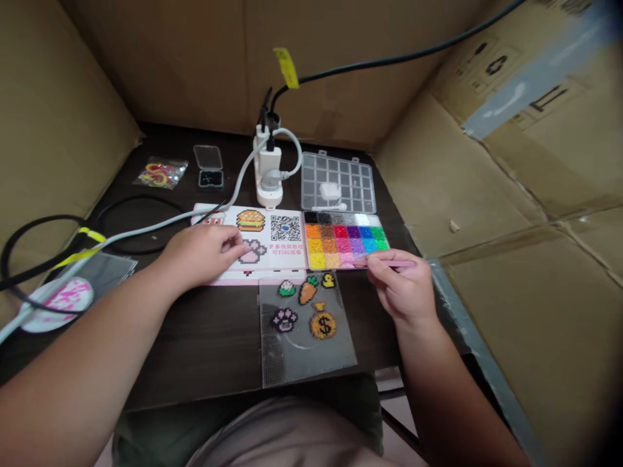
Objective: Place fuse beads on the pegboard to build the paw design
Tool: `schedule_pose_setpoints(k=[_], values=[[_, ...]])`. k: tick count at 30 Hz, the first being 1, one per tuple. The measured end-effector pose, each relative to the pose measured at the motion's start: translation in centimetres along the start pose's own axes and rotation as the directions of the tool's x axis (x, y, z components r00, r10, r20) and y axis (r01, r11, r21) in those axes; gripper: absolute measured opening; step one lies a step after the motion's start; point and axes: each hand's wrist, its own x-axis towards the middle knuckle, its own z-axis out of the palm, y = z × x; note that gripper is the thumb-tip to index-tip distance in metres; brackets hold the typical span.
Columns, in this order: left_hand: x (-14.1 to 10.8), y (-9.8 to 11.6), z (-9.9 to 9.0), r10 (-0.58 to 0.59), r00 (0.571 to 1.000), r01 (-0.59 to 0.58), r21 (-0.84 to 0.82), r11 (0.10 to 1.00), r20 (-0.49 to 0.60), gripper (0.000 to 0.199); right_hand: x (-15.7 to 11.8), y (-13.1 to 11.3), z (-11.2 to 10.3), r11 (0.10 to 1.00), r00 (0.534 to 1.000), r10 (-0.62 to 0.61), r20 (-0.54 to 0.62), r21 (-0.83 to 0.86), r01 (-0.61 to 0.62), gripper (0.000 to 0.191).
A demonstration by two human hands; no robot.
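Observation:
My right hand (pixel 406 288) grips slim pink tweezers (pixel 399 263), their tip over the pink beads in the front row of a bead box (pixel 346 240) sorted by colour. On a printed pattern sheet (pixel 287 254) rests my left hand (pixel 207 253), fingers curled in beside the pink paw picture (pixel 252 251); whether they hold anything is hidden. Nearer to me lies a clear pegboard (pixel 316 360). It bears several bead figures: a carrot (pixel 308 290), a yellow duck (pixel 328 280), a money bag (pixel 323 322), a black-edged paw (pixel 285 319) and a green-and-white figure (pixel 287 289).
Behind the sheet stands a white power strip (pixel 269 175) with plugs. A pale cable (pixel 160 224) runs left above my forearm. A small black-filled case (pixel 211 178), a bag of colourful bits (pixel 160 173) and a pink-and-white disc (pixel 63 303) lie leftward. Cardboard walls (pixel 335 91) surround the table.

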Motion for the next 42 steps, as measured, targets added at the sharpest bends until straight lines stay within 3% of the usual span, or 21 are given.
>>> schedule_pose_setpoints(k=[3,7,12,19,42], values=[[-0.1,0.1,0.0,0.0,1.0,0.0,0.016,1.0,-0.008,0.034,-1.1,-0.3,1.4,0.998,0.975,-0.067,0.213,0.026,0.063,0.028],[-0.1,0.2,0.3,-0.005,1.0,0.005,0.007,1.0,-0.02,0.032,-2.2,-1.1,3.4,0.991,0.863,-0.134,0.487,0.056,0.122,0.022],[-0.1,0.3,0.3,-0.01,1.0,0.01,0.01,1.0,-0.024,0.029,-2.4,-1.2,4.5,0.977,0.745,-0.211,0.633,0.108,0.185,0.015],[0.0,0.1,0.4,-0.003,0.999,0.003,0.013,1.0,-0.034,0.031,-2.5,-0.6,4.4,0.967,0.71,-0.245,0.66,0.108,0.233,0.012],[-0.1,0.3,0.4,-0.005,0.999,0.007,0.034,0.999,-0.039,0.031,-2.5,-0.7,4.5,0.966,0.707,-0.249,0.662,0.113,0.234,0.015]])
